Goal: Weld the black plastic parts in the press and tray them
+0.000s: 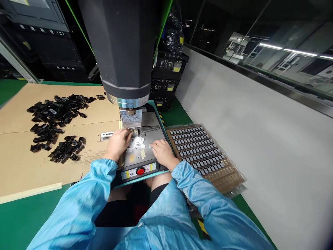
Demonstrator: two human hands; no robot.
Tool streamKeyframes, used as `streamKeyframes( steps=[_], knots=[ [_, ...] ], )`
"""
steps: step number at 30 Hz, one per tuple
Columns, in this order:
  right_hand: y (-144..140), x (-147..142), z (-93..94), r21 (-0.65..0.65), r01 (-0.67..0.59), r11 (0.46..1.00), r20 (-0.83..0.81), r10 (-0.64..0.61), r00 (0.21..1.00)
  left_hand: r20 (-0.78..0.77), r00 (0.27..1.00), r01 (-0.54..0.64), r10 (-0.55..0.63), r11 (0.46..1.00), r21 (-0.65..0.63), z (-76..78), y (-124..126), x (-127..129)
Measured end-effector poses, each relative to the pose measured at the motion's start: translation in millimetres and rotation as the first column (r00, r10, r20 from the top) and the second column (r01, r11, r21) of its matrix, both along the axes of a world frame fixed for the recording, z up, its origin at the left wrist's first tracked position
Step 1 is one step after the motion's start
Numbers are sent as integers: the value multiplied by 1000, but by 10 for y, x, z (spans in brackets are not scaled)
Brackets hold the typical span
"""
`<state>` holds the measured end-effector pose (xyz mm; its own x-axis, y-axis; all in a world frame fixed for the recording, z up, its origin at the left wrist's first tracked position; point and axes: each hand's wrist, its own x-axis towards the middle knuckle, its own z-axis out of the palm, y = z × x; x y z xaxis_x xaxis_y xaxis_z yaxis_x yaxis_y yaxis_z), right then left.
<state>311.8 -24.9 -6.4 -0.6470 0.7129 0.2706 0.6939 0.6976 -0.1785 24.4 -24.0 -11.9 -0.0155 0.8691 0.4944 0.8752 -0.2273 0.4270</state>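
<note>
My left hand reaches in to the metal fixture under the machine head. Its fingers are pressed together at the fixture's left part, and they hide whatever they hold. My right hand rests over the right side of the grey machine plate, fingers pinched on a small pale piece whose kind is too small to tell. Between the hands lies a loose pile of flat white oval pieces. A clear block with a label stands right behind the fixture.
A large dark machine head hangs above the plate. A red button sits on the front edge. Black plastic parts are heaped on cardboard at left. On the right lies a brown tray with rows of grey pieces, beside a white wall.
</note>
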Motion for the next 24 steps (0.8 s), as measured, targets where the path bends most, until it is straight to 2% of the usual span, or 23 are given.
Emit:
streamKeyframes(
  steps=[4,7,13,18,24],
  knots=[
    [84,-44,28,26,-21,999,23,20,1000,-92,995,27,-27,1000,-2,-15,-2,48],
    [214,-153,81,54,-8,999,-42,10,999,-174,985,14,-17,1000,-18,-27,-44,71],
    [531,-630,142,117,-24,993,-154,42,987,-279,958,-77,62,996,-43,34,-171,155],
    [550,-932,137,119,-50,992,-49,56,997,-279,958,-84,64,995,-60,68,-230,177],
    [442,-939,225,134,-62,989,51,55,997,-210,976,-77,57,993,-88,86,-218,236]
  ],
)
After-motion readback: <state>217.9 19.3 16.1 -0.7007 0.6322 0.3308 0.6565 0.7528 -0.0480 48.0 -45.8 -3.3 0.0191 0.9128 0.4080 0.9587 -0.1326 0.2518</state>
